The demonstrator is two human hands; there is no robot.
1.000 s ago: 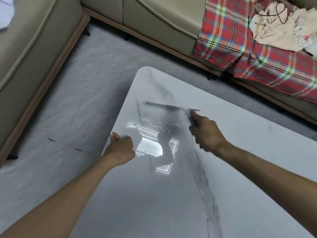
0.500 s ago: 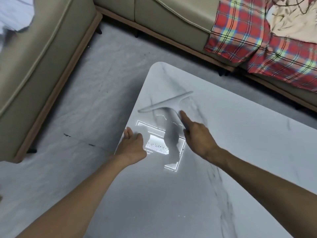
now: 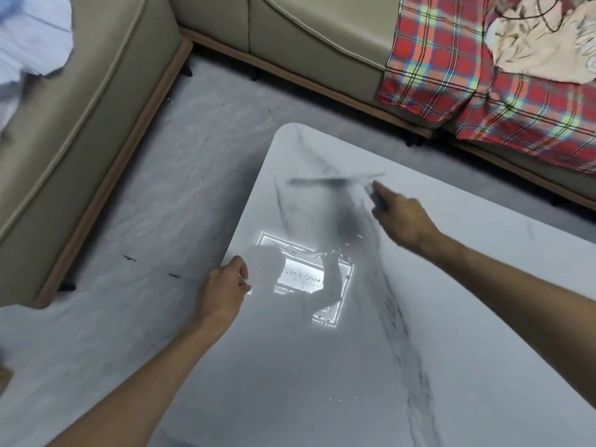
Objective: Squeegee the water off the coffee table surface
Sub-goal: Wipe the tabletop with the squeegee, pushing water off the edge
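A white marble coffee table fills the lower right. My right hand grips the handle of a grey squeegee, whose blade lies across the table's far corner, blurred by motion. My left hand sits at the table's left edge with its fingers curled; I cannot see anything in it. Water droplets glint in a bright ceiling-light reflection between my hands.
A beige sofa wraps around the left and back. A red plaid blanket with a cream cloth on it lies at the upper right. Grey marble floor runs between the sofa and the table.
My right hand has swung the squeegee blade from a tilted angle to nearly level, farther toward the table's far corner. My left hand has stayed by the table's left edge.
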